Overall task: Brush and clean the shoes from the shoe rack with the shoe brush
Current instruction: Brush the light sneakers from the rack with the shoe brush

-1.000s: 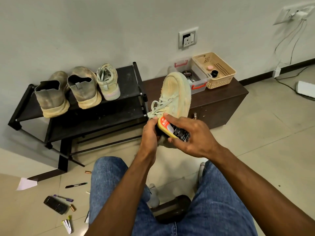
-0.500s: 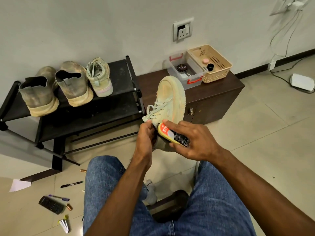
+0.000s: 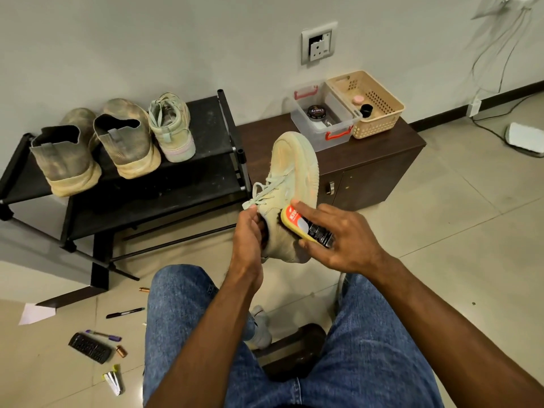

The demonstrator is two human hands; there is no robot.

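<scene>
— Where is the shoe?
— My left hand [image 3: 250,231] grips the pale sneaker [image 3: 290,184] toe-up beside the shoe rack [image 3: 212,119] edge.
— And the brush?
— My right hand [image 3: 338,237] clasps the shoe brush [image 3: 306,228] against its side; open floor [image 3: 441,231] lies right.

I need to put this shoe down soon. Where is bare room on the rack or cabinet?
Free: the shoe rack's top shelf right of the pale sneaker, and the cabinet top in front of the clear box and basket. The shelf's left is crowded.
</scene>
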